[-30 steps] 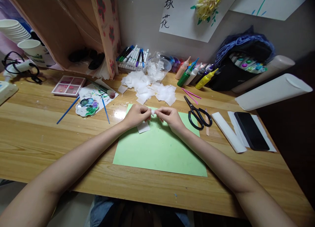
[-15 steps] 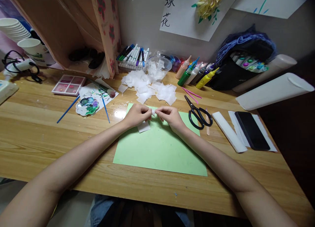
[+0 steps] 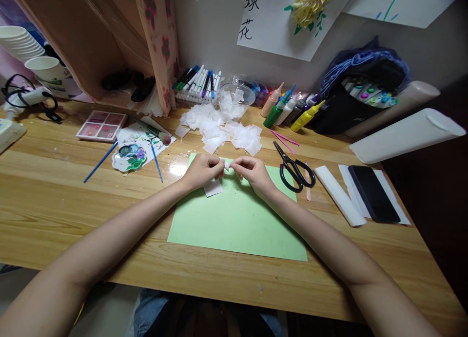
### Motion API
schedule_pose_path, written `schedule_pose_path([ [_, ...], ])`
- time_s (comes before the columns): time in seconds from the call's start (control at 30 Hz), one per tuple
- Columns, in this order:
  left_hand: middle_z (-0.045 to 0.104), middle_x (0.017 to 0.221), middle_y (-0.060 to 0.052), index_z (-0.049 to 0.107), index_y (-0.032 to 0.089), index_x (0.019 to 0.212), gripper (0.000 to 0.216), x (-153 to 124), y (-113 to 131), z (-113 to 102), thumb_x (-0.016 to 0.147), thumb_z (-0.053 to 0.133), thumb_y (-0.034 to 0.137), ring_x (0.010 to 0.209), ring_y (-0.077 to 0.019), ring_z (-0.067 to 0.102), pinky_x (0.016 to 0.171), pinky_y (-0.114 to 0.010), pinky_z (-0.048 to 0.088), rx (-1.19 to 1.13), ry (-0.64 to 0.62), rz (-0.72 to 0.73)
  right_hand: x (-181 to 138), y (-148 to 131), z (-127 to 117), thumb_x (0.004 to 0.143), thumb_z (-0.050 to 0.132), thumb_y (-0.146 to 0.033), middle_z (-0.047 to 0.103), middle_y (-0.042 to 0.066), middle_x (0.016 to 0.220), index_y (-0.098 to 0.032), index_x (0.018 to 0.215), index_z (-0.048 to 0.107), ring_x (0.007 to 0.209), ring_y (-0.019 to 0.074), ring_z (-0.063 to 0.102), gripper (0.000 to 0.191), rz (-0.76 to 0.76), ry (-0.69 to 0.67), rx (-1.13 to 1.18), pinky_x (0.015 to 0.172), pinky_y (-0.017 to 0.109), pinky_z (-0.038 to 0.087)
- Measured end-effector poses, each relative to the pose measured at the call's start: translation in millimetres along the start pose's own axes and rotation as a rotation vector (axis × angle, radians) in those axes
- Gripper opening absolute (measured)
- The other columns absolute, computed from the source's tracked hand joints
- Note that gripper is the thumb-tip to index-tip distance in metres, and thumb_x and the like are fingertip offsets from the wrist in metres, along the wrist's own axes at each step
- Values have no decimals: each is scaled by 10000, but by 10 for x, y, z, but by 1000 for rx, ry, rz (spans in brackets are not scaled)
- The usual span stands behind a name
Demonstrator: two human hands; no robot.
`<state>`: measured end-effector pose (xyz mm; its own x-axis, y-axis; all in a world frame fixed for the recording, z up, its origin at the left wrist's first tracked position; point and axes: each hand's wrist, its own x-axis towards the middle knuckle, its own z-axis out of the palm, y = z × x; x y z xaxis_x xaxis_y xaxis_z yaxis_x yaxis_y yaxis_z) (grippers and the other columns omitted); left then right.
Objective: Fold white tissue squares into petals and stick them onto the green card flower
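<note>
Head view: grips a white scrap [image 3: 227, 166] between fingertips of left hand [image 3: 203, 171] and right hand [image 3: 250, 172], over green sheet [image 3: 237, 225]; shows card [image 3: 213, 189] partly beneath left fingers, paper squares [image 3: 212, 125] beyond, scissors [image 3: 288, 163] rightward, paint palette [image 3: 129, 158] leftward.

White sheet [image 3: 276, 32]: on the far wall [image 3: 208, 30] ahead of me, I can read two large black characters, 球 [image 3: 251, 0] above 花 [image 3: 245, 30], left of the yellow flower [image 3: 310, 7].
Black pouch [image 3: 334, 115]: at the far right, its front carries a pale marking [image 3: 360, 119], too small for me to make out.
</note>
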<state>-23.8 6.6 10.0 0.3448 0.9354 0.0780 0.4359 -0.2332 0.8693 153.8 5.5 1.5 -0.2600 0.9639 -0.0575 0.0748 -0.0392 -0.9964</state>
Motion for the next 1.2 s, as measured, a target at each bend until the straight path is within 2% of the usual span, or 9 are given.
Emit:
schedule_pose_path([
  [1.2, 528, 440, 34, 620, 127, 510, 387, -15, 0, 6, 835, 458, 263, 430, -58, 436, 496, -189, 319, 21, -14, -16, 19, 8, -4, 661, 727, -428, 582, -3, 625, -156, 703, 669, 529, 83, 437, 282, 19, -14, -3, 497, 233, 353],
])
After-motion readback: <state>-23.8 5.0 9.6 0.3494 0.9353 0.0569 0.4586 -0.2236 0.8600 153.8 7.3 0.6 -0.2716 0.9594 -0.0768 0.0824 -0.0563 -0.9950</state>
